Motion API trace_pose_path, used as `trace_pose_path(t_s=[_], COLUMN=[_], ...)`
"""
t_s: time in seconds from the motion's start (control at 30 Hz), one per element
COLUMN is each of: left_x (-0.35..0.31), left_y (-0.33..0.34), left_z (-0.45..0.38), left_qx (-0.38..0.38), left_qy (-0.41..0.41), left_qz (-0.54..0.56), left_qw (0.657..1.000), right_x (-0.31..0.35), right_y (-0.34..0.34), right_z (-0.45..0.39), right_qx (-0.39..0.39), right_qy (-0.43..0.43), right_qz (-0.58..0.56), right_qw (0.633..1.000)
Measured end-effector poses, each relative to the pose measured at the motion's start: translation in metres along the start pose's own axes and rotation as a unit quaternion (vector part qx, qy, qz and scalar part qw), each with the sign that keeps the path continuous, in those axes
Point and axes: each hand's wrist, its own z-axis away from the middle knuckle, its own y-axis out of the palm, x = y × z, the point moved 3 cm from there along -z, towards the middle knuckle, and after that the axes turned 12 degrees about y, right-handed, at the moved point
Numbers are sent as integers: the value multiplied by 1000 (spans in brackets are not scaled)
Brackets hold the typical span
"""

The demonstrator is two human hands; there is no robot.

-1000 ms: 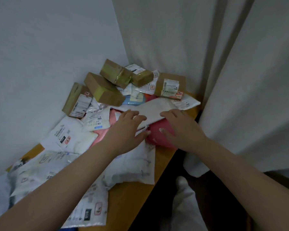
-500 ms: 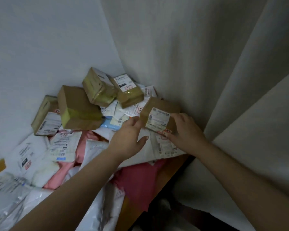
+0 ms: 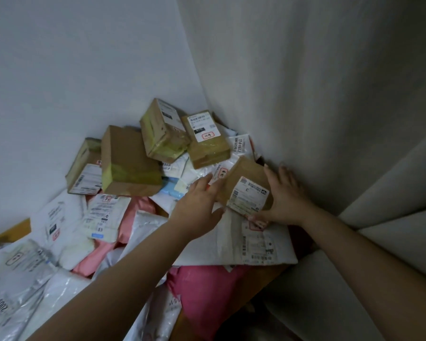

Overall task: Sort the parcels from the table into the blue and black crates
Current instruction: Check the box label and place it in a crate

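Nearest to me, clear and white plastic mailers are lying heaped at the near left; one is showing digits that are reading roughly "2005", upside down. A pink mailer is hanging over the near edge of the wooden table. A large white mailer is lying on top of it, its barcode label too small to read.

Both my forearms are reaching forward over this pile. My left hand is resting open, fingers spread, with its fingertips against the left side of a small brown cardboard box. My right hand is cupping the right side of the same box, thumb beneath its near corner. The box is sitting tilted at the far right of the table, beside the grey curtain; its white label is showing a large "3", the rest being illegible.

Compared with half a second ago, both hands are gripping the box more fully, and my view has moved closer.

Farther off, four more brown boxes are leaning against the white wall: a labelled flat box at left, a plain taped box, a yellow-taped box, and a box with a red-outlined sticker. A white mailer reading "774-1602" is lying behind them.
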Motion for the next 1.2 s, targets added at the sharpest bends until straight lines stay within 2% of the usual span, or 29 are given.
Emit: trace_pose_path(t_s=[0.2, 0.3, 0.37, 0.43, 0.53, 0.63, 0.77, 1.03, 1.2], left_x=[27, 43, 51, 55, 54, 57, 63, 95, 111], left_y=[-4, -13, -22, -33, -51, -63, -71, -74, -69], left_z=[28, 42, 52, 62, 78, 101, 142, 232, 290], left_qx=[-18, -62, -112, -168, -231, -241, -263, -294, -389], left_qy=[-35, -60, -84, -113, -128, -104, -63, -67, -126], left_qz=[16, 66, 131, 261, 475, 560, 626, 624, 525], left_qw=[999, 994, 981, 944, 840, 786, 732, 721, 746], right_x=[5, 24, 45, 74, 116, 155, 198, 263, 292], right_y=[-2, -9, -16, -20, -18, -6, 22, 73, 108], right_z=[-6, -1, 6, 23, 51, 76, 106, 153, 169], right_qx=[-70, -83, -71, -26, 40, 80, 114, 128, 99], right_qy=[-17, -42, -77, -120, -166, -173, -180, -193, -155], right_qz=[-65, -205, -304, -399, -488, -544, -556, -556, -512], right_qw=[995, 974, 947, 909, 856, 817, 804, 798, 839])
